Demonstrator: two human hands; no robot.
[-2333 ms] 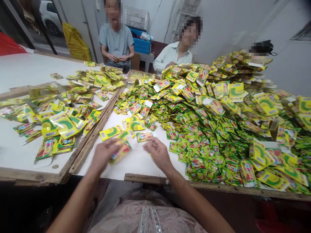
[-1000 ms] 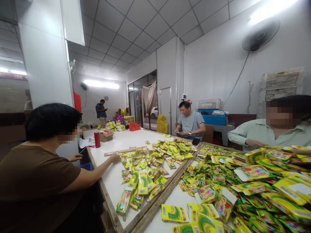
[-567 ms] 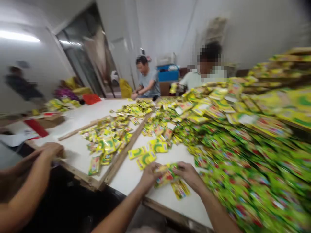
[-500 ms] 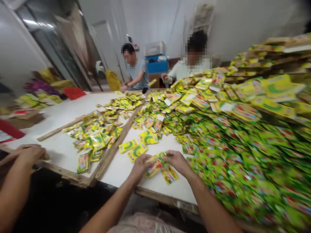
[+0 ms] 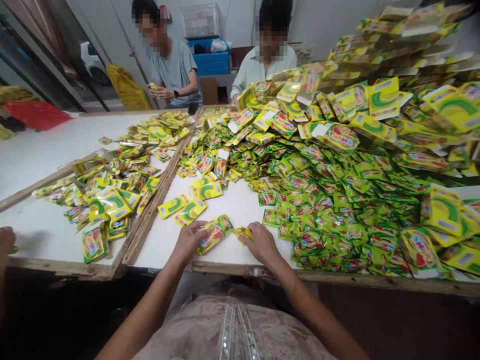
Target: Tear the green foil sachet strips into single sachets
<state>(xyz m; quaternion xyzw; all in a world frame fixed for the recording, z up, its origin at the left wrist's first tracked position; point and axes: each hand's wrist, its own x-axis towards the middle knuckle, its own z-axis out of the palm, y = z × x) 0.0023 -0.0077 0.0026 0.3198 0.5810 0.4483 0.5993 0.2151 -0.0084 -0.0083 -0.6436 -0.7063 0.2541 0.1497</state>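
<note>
My left hand (image 5: 187,242) grips a small stack of green and yellow sachets (image 5: 214,233) just above the white table (image 5: 236,210), near its front edge. Close to the right of it, my right hand (image 5: 261,243) pinches a single yellow sachet (image 5: 243,232). The two hands are a few centimetres apart. A big heap of the same sachets (image 5: 337,180) starts right beside my right hand and rises toward the far right.
Yellow cards (image 5: 189,206) lie beyond my left hand. A wooden strip (image 5: 155,207) splits the table; more packets (image 5: 112,195) lie left of it. Another person's hand (image 5: 5,240) rests at the left edge. Two people (image 5: 174,65) (image 5: 264,62) sit at the far end.
The view swung up and left across the room, then back down to the table. My hands came together on the sachet stack; now the right hand holds a single sachet apart from it.
</note>
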